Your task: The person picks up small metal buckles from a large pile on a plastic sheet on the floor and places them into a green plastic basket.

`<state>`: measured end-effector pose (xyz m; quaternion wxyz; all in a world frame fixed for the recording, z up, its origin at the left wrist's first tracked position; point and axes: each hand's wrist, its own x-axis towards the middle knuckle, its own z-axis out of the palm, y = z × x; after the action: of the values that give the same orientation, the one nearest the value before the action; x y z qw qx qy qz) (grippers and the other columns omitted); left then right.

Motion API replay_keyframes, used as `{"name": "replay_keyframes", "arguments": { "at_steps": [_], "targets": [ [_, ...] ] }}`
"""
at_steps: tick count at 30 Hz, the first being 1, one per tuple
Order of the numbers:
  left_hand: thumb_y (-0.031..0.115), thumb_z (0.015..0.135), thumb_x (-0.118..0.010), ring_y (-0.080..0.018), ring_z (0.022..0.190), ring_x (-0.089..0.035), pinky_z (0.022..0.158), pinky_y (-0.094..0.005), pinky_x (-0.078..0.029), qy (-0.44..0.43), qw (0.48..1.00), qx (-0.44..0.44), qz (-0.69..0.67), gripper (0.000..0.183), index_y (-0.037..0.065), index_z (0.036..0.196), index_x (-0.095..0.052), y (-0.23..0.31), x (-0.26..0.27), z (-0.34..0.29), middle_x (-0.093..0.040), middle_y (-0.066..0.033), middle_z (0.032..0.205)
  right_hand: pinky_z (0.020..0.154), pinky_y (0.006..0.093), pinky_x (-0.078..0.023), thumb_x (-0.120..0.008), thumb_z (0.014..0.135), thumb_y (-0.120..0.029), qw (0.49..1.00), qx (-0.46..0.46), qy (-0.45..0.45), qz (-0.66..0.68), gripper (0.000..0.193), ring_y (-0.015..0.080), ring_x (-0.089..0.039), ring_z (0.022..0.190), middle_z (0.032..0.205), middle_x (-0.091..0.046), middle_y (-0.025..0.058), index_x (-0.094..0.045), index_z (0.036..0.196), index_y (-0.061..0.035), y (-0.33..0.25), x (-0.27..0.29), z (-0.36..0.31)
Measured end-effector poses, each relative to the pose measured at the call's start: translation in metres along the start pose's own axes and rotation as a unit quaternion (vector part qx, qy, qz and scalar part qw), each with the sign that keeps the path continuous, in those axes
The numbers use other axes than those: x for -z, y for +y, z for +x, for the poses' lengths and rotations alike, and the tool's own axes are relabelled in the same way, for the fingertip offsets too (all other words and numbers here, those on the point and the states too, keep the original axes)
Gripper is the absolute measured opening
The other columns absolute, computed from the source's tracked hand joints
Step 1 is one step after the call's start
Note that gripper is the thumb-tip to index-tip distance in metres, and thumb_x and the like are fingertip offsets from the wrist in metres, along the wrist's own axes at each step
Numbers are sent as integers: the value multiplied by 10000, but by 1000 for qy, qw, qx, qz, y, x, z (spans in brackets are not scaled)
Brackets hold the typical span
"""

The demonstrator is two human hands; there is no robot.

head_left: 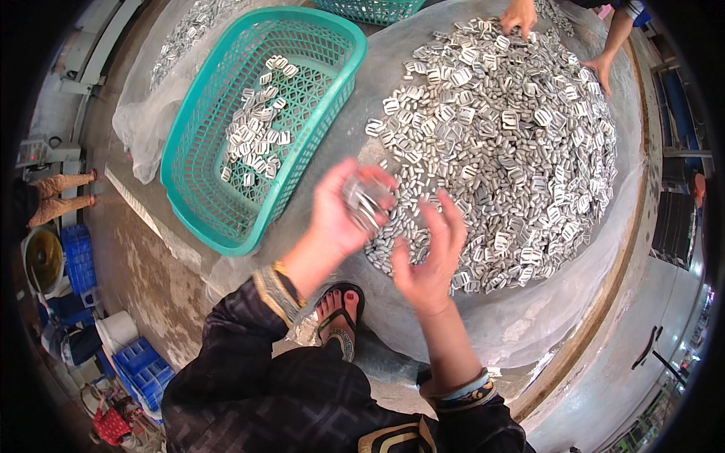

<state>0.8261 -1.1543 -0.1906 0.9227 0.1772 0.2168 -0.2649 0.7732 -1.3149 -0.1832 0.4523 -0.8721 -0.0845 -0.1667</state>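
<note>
My left hand point(336, 215) is closed around several silver metal slide buckles point(368, 202), smeared by motion, above the near left edge of a big heap. Close by on its right, my right hand point(429, 264) has its fingers spread and curved, with nothing seen in them. The heap mixes flat slotted buckles point(510, 119) with small rounded metal pellets point(495, 162) on a translucent sheet point(423, 325). To the left stands a teal plastic basket point(260, 240) with slatted sides; a loose cluster of buckles point(253, 136) lies on its bottom.
A co-worker's hands point(519, 16) reach into the heap's far side. Another teal basket point(370, 10) stands at the back, and more metal pieces point(189, 38) lie far left on sheeting. My sandalled foot point(340, 306) is below. Blue crates point(143, 366) stand lower left.
</note>
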Motion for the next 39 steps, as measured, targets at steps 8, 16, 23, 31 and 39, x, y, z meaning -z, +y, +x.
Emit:
{"name": "replay_keyframes", "arguments": {
  "at_steps": [8, 16, 23, 31, 39],
  "targets": [
    [260, 879, -523, -303, 993, -567, 794, -419, -455, 134, 553, -596, 566, 300, 35, 1068, -588, 128, -40, 24, -601, -135, 1088, 1014, 494, -284, -714, 692, -145, 931, -102, -125, -329, 471, 331, -350, 1252, 1330, -414, 136, -561, 1135, -103, 93, 19, -13],
    [80, 835, -539, -343, 1202, -454, 1012, -411, -377, 74, 337, -329, 879, 419, 62, 1252, -498, 30, 49, 143, -479, -168, 1294, 1071, 511, -223, -743, 676, -172, 917, -119, -124, -361, 280, 312, -258, 1343, 1360, -405, 79, -644, 937, -151, 95, 6, -24],
    [7, 752, -580, -314, 1157, -490, 1011, -381, -387, -130, 382, -160, 901, 438, 58, 1187, -562, -24, 52, 61, -501, -147, 1281, 937, 470, -358, -707, 706, -112, 961, -80, -10, -264, 112, 317, -454, 1153, 1170, -530, 98, -625, 781, -91, 112, 21, -28],
    [115, 823, -643, -112, 796, -573, 736, -276, -473, 52, 720, -79, 687, 278, 68, 1095, -613, 11, 71, 56, -632, -13, 862, 522, 293, -481, -624, 803, -113, 804, -489, 44, 335, 148, 181, -594, 600, 713, -620, 98, -507, 803, -21, 111, 23, -13],
    [258, 798, -687, -189, 748, -615, 685, -349, -468, 53, 512, -62, 855, 275, 109, 1022, -632, -2, 44, 74, -651, -55, 839, 622, 409, -506, -722, 748, -266, 897, -252, -191, -310, 299, 307, -635, 688, 721, -634, 122, -567, 870, -41, 99, -14, 5]
  ]
}}
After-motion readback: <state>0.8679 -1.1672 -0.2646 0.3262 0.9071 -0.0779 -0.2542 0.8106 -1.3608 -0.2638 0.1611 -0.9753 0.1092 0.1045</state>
